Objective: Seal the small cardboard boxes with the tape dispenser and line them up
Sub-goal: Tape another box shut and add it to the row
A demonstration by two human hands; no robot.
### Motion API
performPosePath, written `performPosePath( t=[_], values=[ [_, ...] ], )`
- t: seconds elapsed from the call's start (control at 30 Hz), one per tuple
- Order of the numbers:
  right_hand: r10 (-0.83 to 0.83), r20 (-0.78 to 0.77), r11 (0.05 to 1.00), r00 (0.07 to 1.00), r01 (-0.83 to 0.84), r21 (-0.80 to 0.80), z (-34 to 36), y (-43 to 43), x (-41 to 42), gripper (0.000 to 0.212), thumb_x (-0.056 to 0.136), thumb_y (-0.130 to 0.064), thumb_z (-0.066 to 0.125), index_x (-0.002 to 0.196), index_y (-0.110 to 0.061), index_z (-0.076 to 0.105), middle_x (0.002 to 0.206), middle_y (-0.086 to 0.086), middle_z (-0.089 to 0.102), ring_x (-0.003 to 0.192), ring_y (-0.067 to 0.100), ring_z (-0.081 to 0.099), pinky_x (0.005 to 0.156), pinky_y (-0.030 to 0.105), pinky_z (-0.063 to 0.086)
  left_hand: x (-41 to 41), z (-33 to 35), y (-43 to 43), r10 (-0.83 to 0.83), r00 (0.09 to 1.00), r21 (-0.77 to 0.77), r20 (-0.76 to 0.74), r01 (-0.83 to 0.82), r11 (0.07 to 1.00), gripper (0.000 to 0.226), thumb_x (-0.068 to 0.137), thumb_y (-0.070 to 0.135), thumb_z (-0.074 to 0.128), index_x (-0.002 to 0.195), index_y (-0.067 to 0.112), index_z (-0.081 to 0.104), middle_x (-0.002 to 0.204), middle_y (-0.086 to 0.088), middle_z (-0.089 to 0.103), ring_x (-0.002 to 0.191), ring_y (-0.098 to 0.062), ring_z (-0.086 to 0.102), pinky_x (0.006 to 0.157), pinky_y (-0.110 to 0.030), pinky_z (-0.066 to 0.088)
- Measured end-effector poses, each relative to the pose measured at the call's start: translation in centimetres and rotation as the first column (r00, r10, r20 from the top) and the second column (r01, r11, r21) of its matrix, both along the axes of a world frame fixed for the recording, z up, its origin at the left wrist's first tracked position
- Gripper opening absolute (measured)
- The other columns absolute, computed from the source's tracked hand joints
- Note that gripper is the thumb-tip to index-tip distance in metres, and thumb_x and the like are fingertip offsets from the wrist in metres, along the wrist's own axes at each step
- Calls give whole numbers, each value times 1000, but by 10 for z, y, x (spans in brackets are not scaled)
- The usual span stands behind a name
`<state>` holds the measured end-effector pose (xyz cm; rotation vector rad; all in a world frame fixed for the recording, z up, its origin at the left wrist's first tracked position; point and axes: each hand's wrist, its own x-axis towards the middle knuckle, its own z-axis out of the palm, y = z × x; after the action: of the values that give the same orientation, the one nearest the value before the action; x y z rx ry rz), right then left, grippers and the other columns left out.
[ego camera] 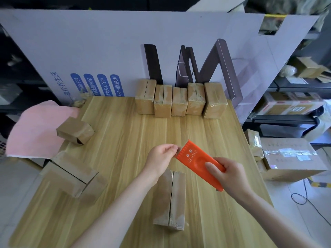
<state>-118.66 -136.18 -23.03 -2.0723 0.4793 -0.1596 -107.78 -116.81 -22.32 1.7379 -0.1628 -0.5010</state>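
Tape is being started, by the look of it: the right hand (pixel 231 178) is wrapped around the handle end of the orange tape dispenser (pixel 199 162), thumb on its top face, holding it above the wooden table (pixel 114 140) with the cutter end pointing away and to the left; the left hand (pixel 161 158) has thumb and fingertips pinched narrow at that cutter end, apparently on the free tape end, though the tape itself is too clear to make out; just below both hands, near the front edge, lies the unsealed box (pixel 170 199), its 2 top flaps meeting at an open centre seam with old tape scraps on its faces; at the back, 5 boxes in the row (pixel 179 100) stand side by side against the printed cardboard backdrop (pixel 107 51), so the lining-up looks well advanced; on the left, 2 further boxes wait, a small tilted box (pixel 75 130) near the pink cloth (pixel 35 126) and an open box (pixel 71 174) at the table edge; the next move likely calls for drawing out a length of tape, lowering it onto the far end of the seam, and running the dispenser along the seam toward the body, with the flaps kept closed and flush.
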Motion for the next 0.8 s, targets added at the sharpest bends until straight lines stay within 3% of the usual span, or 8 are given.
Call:
performPosePath(
  t=[0.1,0.17,0.27,0.37,0.47,0.67,0.73,0.8],
  values=[
    [26,-6,1000,1000,-26,-12,7,1,6,6,83,-35,71,77,-36,71,60,-6,68,44,9,60,45,42,54,14,6,-1,30,980,-8,-196,-32,999,14,89,30,66,78,21,70,68,11,70,58,1,61,58,-20,39],
    [43,-3,999,999,-43,-26,15,3,11,7,82,-36,70,75,-37,70,60,-6,68,45,10,60,45,42,53,24,7,-2,52,963,7,-263,-52,999,12,83,22,73,73,19,67,59,9,67,49,1,57,53,-20,34],
    [73,-43,994,996,-76,-85,27,6,21,12,82,-40,69,75,-31,72,59,-1,67,45,16,61,45,44,54,36,7,-7,147,967,51,-209,-139,989,18,80,5,73,68,16,66,56,9,68,50,-1,60,46,-12,37],
    [86,-110,982,990,-103,-157,37,8,31,22,82,-45,68,77,-23,72,61,3,68,46,19,63,49,46,55,44,1,-10,245,957,104,-156,-231,967,23,76,-4,71,63,15,69,62,6,71,63,-10,62,61,-18,46],
    [107,-175,964,979,-145,-222,41,4,35,23,80,-49,69,77,-27,71,62,-2,68,45,12,63,51,40,57,50,-8,-9,290,947,146,-137,-271,951,26,71,-7,66,61,16,71,63,9,71,64,-6,62,65,-21,45],
    [58,-271,964,961,-125,-236,34,-58,8,18,77,-47,71,71,-30,70,57,-6,68,39,19,63,40,41,54,85,-35,43,502,855,203,-130,-473,857,28,68,-8,72,62,19,71,75,3,72,84,-16,66,84,-32,51],
    [17,-318,941,948,-123,-315,25,-75,-3,23,75,-52,69,71,-29,70,56,-7,67,41,12,62,42,40,55,84,-50,55,525,840,227,-134,-490,842,23,68,-4,76,64,18,71,73,3,71,78,-15,65,79,-28,50],
    [-23,-352,879,936,-149,-453,13,-77,-6,26,74,-58,66,70,-33,69,53,-11,64,42,4,59,40,28,50,73,-69,55,528,835,252,-157,-483,838,18,68,4,81,65,19,72,70,4,71,68,-12,60,75,-27,49]
  ],
)
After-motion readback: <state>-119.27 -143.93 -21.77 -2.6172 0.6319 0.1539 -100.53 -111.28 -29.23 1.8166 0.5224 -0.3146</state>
